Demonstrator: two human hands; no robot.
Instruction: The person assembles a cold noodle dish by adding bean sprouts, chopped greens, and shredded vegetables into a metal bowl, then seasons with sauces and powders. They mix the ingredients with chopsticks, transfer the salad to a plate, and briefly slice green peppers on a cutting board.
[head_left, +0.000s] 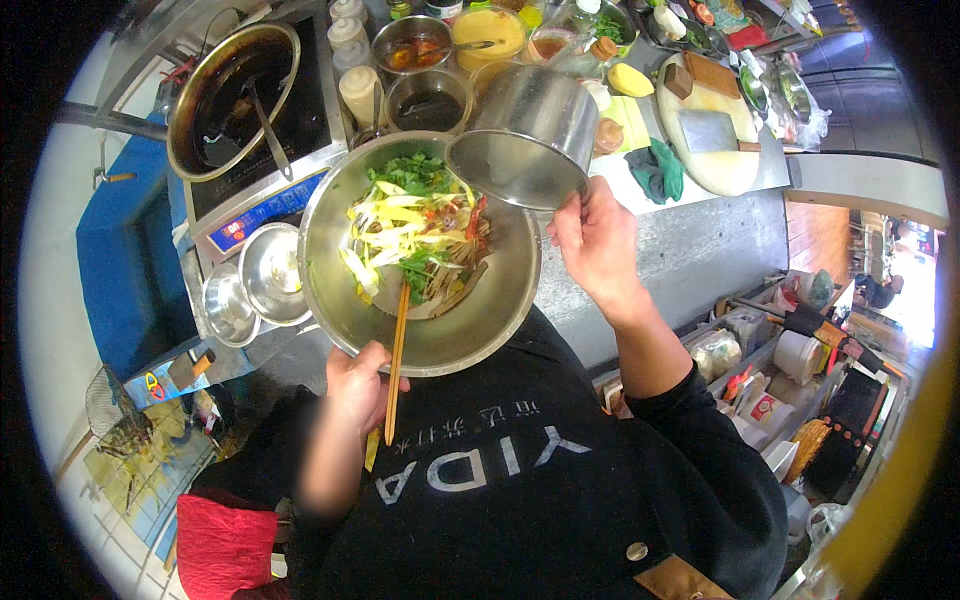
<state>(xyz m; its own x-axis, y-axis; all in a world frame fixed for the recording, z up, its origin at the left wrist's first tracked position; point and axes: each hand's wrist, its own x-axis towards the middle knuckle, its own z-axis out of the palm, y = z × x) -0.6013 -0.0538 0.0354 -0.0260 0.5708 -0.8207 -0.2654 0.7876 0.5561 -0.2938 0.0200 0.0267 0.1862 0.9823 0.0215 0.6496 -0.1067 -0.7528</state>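
A large stainless steel mixing bowl (487, 330) is in front of my torso. My left hand (361, 384) grips its near left rim. Inside lie green herb leaves (416, 174), pale yellow-white strips (390, 229) and thin brown strips (454, 281), with some red bits. A pair of wooden chopsticks (397, 367) leans over the near rim, tips in the food. My right hand (600, 244) holds a deep steel pot (536, 101) near its lip. The pot is tipped over the bowl's far right side, mouth towards me. No stream from it is visible.
At the left, a wide pan (176, 124) with dark liquid and a ladle (266, 131) sits on an induction cooker (202, 199). Two small steel bowls (274, 274) stand nearby. Behind are squeeze bottles (360, 90) and sauce pots (427, 101). A cleaver (709, 131) lies on a cutting board (724, 172).
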